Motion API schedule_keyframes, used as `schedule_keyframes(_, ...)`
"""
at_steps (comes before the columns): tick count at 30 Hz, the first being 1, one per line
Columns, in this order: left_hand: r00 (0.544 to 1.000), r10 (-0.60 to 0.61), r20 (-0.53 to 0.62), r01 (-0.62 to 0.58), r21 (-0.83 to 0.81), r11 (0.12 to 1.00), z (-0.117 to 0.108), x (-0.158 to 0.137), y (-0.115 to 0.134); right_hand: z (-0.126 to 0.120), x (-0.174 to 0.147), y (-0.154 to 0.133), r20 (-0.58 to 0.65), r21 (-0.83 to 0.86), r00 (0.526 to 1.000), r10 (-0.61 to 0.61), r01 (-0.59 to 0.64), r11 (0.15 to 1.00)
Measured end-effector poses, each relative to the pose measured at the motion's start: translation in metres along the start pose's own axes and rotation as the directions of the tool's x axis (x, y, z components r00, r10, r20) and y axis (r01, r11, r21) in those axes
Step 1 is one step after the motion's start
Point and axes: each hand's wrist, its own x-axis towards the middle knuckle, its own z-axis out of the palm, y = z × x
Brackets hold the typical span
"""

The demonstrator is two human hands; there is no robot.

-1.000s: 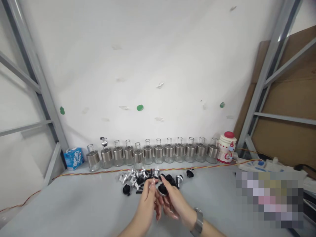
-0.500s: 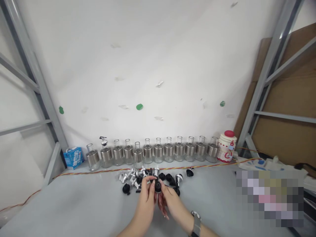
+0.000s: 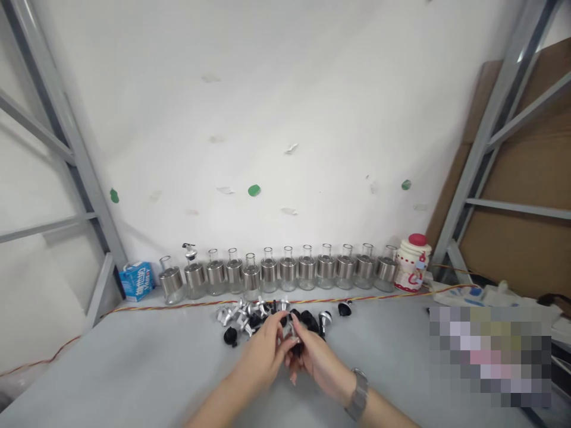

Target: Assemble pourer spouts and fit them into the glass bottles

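Observation:
Both hands meet at the front of a pile of bottle parts on the grey table. My left hand (image 3: 266, 348) is closed, its thumb and fingers on a black-and-silver bottle pourer top (image 3: 293, 331). From the other side, my right hand (image 3: 317, 356) wraps round the same pourer top, fingers curled beneath it. Fingers cover most of this part. Just beyond lie loose silver pourer pieces (image 3: 244, 309) and black caps (image 3: 307, 318). A round black cap (image 3: 230, 336) rests left of the hands, and another black piece (image 3: 345, 308) lies to the right.
Several glass bottles with metal sleeves (image 3: 269, 270) stand in a row along the wall. One bottle (image 3: 194, 277) near the left carries a pourer top. A blue carton (image 3: 137, 282), a red-lidded jar (image 3: 413, 264) and a twisted red-yellow wire (image 3: 178, 307) are also there.
The held part has turned: its round black face showed before, and now a silver portion shows between the fingers. My left hand has shifted its grip further over the part.

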Motion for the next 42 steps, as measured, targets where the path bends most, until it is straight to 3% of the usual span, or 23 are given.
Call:
schedule_keyframes(3,0.996,-0.041,-0.075,0.044,0.041,0.998,-0.016,0.006,-0.001,-0.001,-0.003,-0.003,-0.045,0.131,0.998,-0.042,0.048,0.990)
schedule_keyframes(5,0.974,-0.143,-0.173,0.172,0.164,0.971,-0.030,0.009,-0.008,-0.003,-0.005,-0.006,-0.088,0.187,0.996,-0.034,0.050,0.981)
schedule_keyframes(7,0.958,-0.267,-0.103,0.286,0.314,0.905,-0.044,0.010,-0.018,-0.005,-0.006,-0.010,-0.124,0.198,0.992,-0.010,0.035,0.980)
schedule_keyframes(10,0.950,-0.309,-0.042,0.304,0.353,0.885,-0.056,0.007,-0.033,-0.006,-0.006,-0.013,-0.171,0.180,0.985,-0.003,0.035,0.983)
schedule_keyframes(14,0.938,-0.347,-0.005,0.324,0.371,0.870,-0.054,0.005,-0.038,-0.005,-0.006,-0.012,-0.190,0.149,0.982,-0.009,0.038,0.988)
schedule_keyframes(20,0.966,-0.254,0.048,0.218,0.380,0.899,-0.033,0.009,-0.033,-0.003,-0.007,-0.013,-0.208,0.106,0.977,-0.043,0.066,0.992)
schedule_keyframes(24,0.964,-0.264,0.036,0.223,0.432,0.874,-0.021,0.011,-0.034,-0.002,-0.008,-0.012,-0.185,0.071,0.980,-0.068,0.083,0.994)
schedule_keyframes(31,0.987,-0.137,-0.089,0.163,0.522,0.837,-0.024,0.016,-0.042,-0.009,0.000,-0.003,-0.269,-0.061,0.957,-0.105,0.092,0.994)
schedule_keyframes(37,0.999,-0.009,-0.048,0.035,0.594,0.804,-0.019,0.016,-0.047,-0.010,0.003,-0.001,-0.258,-0.093,0.960,-0.112,0.091,0.992)
schedule_keyframes(42,0.996,-0.078,-0.034,0.084,0.559,0.825,-0.019,0.017,-0.044,-0.011,0.005,0.003,-0.242,-0.136,0.961,-0.130,0.099,0.986)
